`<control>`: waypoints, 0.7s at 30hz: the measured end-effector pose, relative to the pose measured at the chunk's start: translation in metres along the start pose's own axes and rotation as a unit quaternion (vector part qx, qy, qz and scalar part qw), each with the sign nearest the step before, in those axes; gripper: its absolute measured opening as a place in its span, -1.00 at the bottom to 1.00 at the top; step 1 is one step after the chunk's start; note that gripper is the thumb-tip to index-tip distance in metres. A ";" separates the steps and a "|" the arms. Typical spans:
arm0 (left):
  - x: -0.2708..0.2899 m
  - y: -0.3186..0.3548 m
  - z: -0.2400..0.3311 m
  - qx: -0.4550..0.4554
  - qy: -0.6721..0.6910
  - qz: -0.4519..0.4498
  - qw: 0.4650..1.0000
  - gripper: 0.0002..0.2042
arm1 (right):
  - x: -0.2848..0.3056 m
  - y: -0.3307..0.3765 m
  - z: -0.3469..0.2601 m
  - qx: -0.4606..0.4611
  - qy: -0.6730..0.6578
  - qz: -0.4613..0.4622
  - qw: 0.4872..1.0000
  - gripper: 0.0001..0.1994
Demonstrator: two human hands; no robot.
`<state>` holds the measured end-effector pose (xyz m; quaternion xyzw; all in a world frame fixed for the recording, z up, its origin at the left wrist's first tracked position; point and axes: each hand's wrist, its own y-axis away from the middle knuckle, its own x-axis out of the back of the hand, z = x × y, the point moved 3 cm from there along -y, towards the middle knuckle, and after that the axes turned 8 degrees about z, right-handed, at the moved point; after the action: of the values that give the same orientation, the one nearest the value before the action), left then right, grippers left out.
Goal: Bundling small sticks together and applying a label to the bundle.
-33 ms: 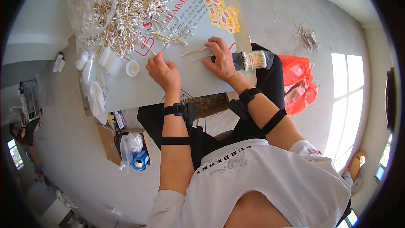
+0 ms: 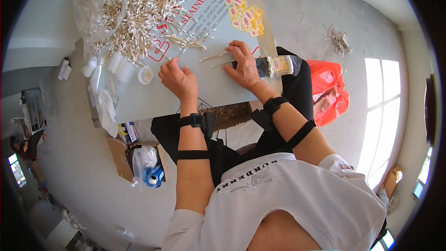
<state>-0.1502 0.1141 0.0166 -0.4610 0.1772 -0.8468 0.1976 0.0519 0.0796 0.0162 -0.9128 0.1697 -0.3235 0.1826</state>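
My right hand (image 2: 244, 64) is closed on a few cotton swabs (image 2: 214, 57), whose tips stick out to the left over the table. Just left of it, my left hand (image 2: 180, 81) hovers with fingers half bent and the thumb apart; I see nothing in it. Beyond that hand lies a large heap of loose cotton swabs (image 2: 144, 14), with strays spread toward me. Right of my right hand, a clear pack of cotton swabs (image 2: 281, 66) with a yellow label lies at the table's edge, by my thigh.
Small yellow labels (image 2: 246, 18) are scattered at the table's far right. A clear plastic bag (image 2: 100, 4) covers part of the heap. A round white piece (image 2: 145, 75) and clear cylinders (image 2: 121, 68) sit at left. Below are a cardboard box (image 2: 120, 158) and a red bag (image 2: 327, 93).
My left hand has shifted slightly left. My right hand and the swabs in it have stayed in place.
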 end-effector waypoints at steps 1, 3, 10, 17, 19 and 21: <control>0.001 -0.002 -0.001 0.011 -0.032 0.029 0.999 -0.62 | 0.000 0.000 0.000 0.004 -0.002 0.004 1.000 -0.51; 0.002 -0.003 -0.006 0.021 -0.064 0.058 0.996 -0.64 | 0.000 -0.002 -0.002 0.008 -0.004 0.009 1.000 -0.53; -0.010 -0.003 -0.005 0.014 -0.055 -0.017 0.998 -0.78 | -0.005 -0.002 -0.002 0.036 0.035 -0.041 0.998 -0.77; -0.019 0.000 0.024 -0.049 0.088 -0.044 0.994 -0.76 | -0.007 0.000 -0.007 -0.004 0.023 -0.035 0.999 -0.77; -0.018 -0.007 0.014 -0.034 0.091 -0.028 0.995 -0.76 | -0.017 -0.016 -0.007 -0.042 -0.006 -0.023 0.999 -0.75; -0.017 -0.006 0.006 -0.018 0.094 -0.018 0.995 -0.75 | -0.026 -0.034 -0.009 -0.085 -0.032 -0.014 0.996 -0.73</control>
<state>-0.1371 0.1269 0.0103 -0.3860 0.2018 -0.8865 0.1563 0.0336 0.1184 0.0237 -0.9372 0.1781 -0.2808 0.1048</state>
